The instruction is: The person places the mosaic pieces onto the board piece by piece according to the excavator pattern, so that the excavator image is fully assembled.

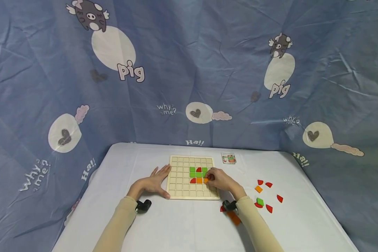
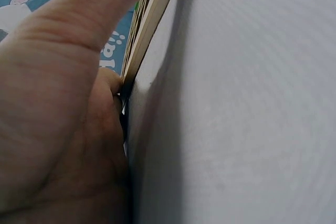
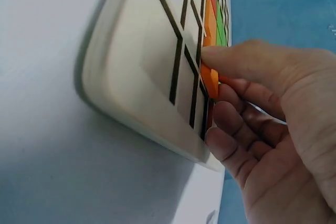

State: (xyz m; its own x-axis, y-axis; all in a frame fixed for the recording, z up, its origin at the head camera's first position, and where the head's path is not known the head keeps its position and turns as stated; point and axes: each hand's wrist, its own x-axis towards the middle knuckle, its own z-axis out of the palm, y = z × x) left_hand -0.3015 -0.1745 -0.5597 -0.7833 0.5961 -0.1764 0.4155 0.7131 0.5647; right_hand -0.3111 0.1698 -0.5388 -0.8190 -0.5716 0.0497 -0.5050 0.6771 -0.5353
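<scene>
A pale wooden grid board (image 1: 179,182) lies on the white table (image 1: 182,224). Green, red and orange tiles (image 1: 197,174) fill some middle cells. My right hand (image 1: 218,179) pinches an orange tile (image 3: 211,80) between thumb and fingers and holds it at a cell of the board (image 3: 157,66) beside the other orange tile. My left hand (image 1: 154,182) lies flat on the table, fingers straight, pressed against the board's left edge (image 2: 149,24).
Loose red, orange and green tiles (image 1: 264,196) lie scattered on the table to the right of the board. More orange and red pieces (image 1: 233,217) lie under my right wrist. A small printed card (image 1: 228,158) sits behind the board. A blue patterned cloth (image 1: 189,70) hangs behind.
</scene>
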